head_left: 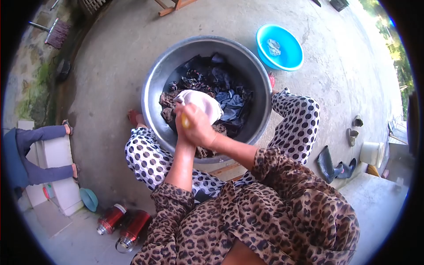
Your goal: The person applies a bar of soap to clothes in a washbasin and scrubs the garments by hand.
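Observation:
Over a large metal basin (149, 88), my two hands are pressed together. My right hand (201, 129) is closed around a yellow bar of soap (185, 120), only partly visible between the hands. My left hand (180, 129) is closed on a wet, pale pinkish-white cloth (204, 102), which bunches up just beyond the fingers; its grip is partly hidden by the right hand. Below the cloth, dark water holds soaked clothes, among them a blue garment (232, 104) and a brown patterned one (168, 100).
A bright blue basin (289, 55) with a crumpled clear item stands beyond the metal one. Two red thermos flasks (134, 225) lie at lower left, near a seated person's legs (48, 174). On the right are dark boots (329, 165) and a white bucket (372, 153).

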`<action>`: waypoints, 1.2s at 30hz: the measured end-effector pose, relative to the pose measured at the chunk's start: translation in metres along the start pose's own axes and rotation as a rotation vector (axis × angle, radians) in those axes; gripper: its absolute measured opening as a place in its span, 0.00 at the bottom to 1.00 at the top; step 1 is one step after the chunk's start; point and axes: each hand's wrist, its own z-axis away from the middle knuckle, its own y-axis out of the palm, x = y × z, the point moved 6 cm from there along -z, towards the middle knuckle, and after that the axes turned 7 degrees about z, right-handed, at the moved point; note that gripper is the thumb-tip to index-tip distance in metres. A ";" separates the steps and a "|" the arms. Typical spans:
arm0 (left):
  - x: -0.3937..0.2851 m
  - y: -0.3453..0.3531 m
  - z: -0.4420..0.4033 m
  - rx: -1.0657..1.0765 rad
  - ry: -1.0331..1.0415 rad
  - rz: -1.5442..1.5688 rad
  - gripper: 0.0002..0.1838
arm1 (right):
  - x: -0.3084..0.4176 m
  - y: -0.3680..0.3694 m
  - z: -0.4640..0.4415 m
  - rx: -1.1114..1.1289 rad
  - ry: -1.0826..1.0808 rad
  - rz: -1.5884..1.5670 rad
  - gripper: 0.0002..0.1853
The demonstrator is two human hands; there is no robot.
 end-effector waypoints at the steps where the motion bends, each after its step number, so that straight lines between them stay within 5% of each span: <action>1: 0.016 0.009 0.008 0.120 0.110 0.462 0.24 | 0.013 0.006 0.006 0.076 -0.100 0.079 0.17; 3: 0.020 0.017 0.013 0.106 0.443 0.652 0.22 | 0.009 0.005 -0.004 0.038 -0.127 0.165 0.17; 6: 0.001 -0.020 -0.005 -0.195 -0.126 -0.124 0.24 | -0.017 0.001 -0.038 0.000 -0.062 0.309 0.13; 11: 0.029 0.017 -0.001 -0.447 -0.144 -0.420 0.28 | -0.077 0.002 -0.072 0.020 0.212 0.509 0.10; 15: 0.027 0.002 0.000 -0.428 -0.184 -0.445 0.30 | -0.138 0.019 -0.080 0.429 0.496 0.558 0.14; 18: 0.027 0.007 -0.004 -0.465 -0.133 -0.495 0.34 | -0.088 -0.002 -0.067 0.188 0.286 0.747 0.15; 20: 0.029 0.028 -0.006 -0.415 -0.144 -0.447 0.37 | -0.062 -0.005 -0.045 -0.008 0.232 0.548 0.16; 26: 0.022 0.001 0.001 -0.465 -0.132 -0.541 0.36 | -0.102 0.008 -0.022 0.063 0.171 0.504 0.16; 29: 0.020 0.001 -0.001 -0.510 -0.096 -0.627 0.33 | -0.124 0.017 -0.025 0.271 0.096 0.451 0.18; 33: 0.005 -0.013 -0.003 -0.499 -0.012 -0.755 0.32 | -0.141 0.016 -0.037 0.462 -0.214 0.571 0.14; 36: 0.001 -0.007 -0.005 -0.544 0.017 -0.843 0.31 | -0.135 0.005 -0.033 0.482 -0.049 0.726 0.14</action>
